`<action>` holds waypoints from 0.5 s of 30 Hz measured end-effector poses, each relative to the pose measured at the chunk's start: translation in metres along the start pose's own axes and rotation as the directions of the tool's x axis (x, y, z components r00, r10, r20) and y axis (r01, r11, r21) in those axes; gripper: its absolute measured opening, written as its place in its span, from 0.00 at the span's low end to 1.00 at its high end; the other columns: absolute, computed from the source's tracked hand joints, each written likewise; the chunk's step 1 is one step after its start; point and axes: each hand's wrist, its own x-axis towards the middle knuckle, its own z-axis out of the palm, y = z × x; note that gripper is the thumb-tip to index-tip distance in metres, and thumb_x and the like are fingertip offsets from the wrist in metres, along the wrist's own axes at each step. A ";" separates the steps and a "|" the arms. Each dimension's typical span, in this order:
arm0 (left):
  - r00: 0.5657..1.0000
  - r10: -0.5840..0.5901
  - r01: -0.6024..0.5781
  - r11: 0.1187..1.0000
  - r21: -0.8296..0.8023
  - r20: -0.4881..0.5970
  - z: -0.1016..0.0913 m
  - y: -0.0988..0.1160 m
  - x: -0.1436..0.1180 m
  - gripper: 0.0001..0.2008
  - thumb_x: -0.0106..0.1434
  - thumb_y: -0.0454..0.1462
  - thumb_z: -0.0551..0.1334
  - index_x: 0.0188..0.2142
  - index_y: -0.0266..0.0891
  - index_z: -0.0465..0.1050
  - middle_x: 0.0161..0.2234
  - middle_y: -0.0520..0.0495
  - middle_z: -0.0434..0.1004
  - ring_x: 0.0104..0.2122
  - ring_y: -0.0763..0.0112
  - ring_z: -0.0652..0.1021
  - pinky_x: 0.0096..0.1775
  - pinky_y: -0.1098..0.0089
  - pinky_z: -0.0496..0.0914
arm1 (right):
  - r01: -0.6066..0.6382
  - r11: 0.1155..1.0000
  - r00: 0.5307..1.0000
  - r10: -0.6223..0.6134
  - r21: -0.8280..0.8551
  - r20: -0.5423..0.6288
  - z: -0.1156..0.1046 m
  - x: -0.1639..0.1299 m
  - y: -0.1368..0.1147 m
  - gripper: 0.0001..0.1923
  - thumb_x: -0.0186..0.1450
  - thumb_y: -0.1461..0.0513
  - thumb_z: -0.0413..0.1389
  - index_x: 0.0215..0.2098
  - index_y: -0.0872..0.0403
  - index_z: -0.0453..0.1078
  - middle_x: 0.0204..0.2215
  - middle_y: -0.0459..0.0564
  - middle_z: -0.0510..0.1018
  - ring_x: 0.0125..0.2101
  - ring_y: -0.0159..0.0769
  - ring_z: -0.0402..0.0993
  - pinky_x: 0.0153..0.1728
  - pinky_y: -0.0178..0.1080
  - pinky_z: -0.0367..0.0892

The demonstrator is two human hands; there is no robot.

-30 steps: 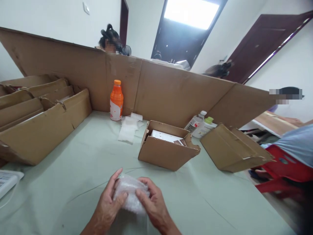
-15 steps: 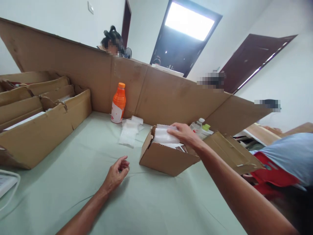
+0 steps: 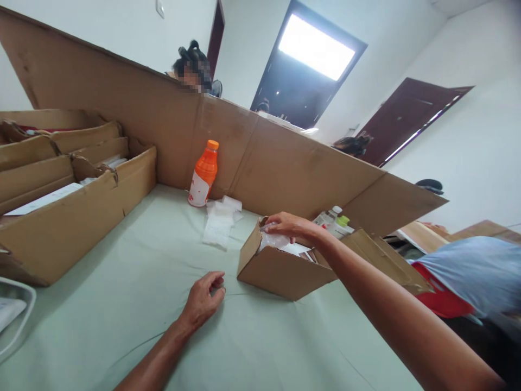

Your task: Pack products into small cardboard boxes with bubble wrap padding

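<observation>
Cardboard box [image 3: 280,269], small and open-topped, is sitting near the middle of the worktop [image 3: 122,293], and my right hand [image 3: 287,225] is reaching over its rim. My right grip is pressing down on a clear plastic packet [image 3: 273,240], fingers curled over its top, so the packet is lying inside the box, toward its back left corner, on top of some white flat items [image 3: 299,250]. I cannot tell whether my thumb is closing under the packet or only resting on it.

My left hand [image 3: 203,301] is lying on the pale green cloth covering the worktop, just in front of the box and apart from it. Its grip is loosely curled, fingers folded in toward the palm, holding nothing that I can see.

Behind the box a tall cardboard screen [image 3: 244,157] is standing across the worktop. An orange bottle [image 3: 202,175] is standing upright against it, with a small pile of white packets [image 3: 222,220] lying just beside the bottle. Two more bottles [image 3: 334,220] are showing behind my right forearm, next to another cardboard box [image 3: 382,260]. Larger cardboard trays [image 3: 69,184] are lining the left side. A person in a light blue top [image 3: 472,274] is sitting at the right edge, and another person's head is showing above the screen.
</observation>
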 end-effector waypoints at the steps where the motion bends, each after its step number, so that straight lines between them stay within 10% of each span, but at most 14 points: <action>1: 1.000 0.005 -0.005 1.000 0.006 0.001 0.000 -0.001 0.000 0.20 0.55 0.38 0.59 0.46 0.36 0.76 0.38 0.43 0.82 0.35 0.64 0.79 0.40 0.64 0.73 | 0.006 1.000 1.000 -0.006 -0.014 -0.013 0.002 0.000 -0.001 0.11 0.61 0.61 0.56 0.37 0.54 0.79 0.25 0.48 0.78 0.23 0.33 0.73 0.21 0.31 0.64; 10: 0.999 0.034 -0.035 0.997 0.066 0.008 0.000 -0.002 -0.001 0.19 0.56 0.37 0.58 0.46 0.36 0.76 0.38 0.43 0.82 0.35 0.65 0.79 0.39 0.66 0.72 | -0.055 0.996 0.995 0.049 -0.068 -0.092 0.028 0.029 -0.024 0.05 0.59 0.64 0.60 0.29 0.57 0.79 0.23 0.53 0.79 0.25 0.39 0.79 0.27 0.34 0.68; 15: 0.999 0.052 -0.052 0.996 0.074 0.008 0.001 -0.004 0.000 0.18 0.56 0.37 0.57 0.45 0.37 0.76 0.37 0.44 0.81 0.35 0.66 0.79 0.39 0.67 0.72 | 0.031 0.998 0.997 -0.027 0.047 -0.070 0.018 0.010 -0.004 0.12 0.63 0.61 0.57 0.42 0.56 0.78 0.30 0.51 0.80 0.21 0.32 0.75 0.20 0.31 0.69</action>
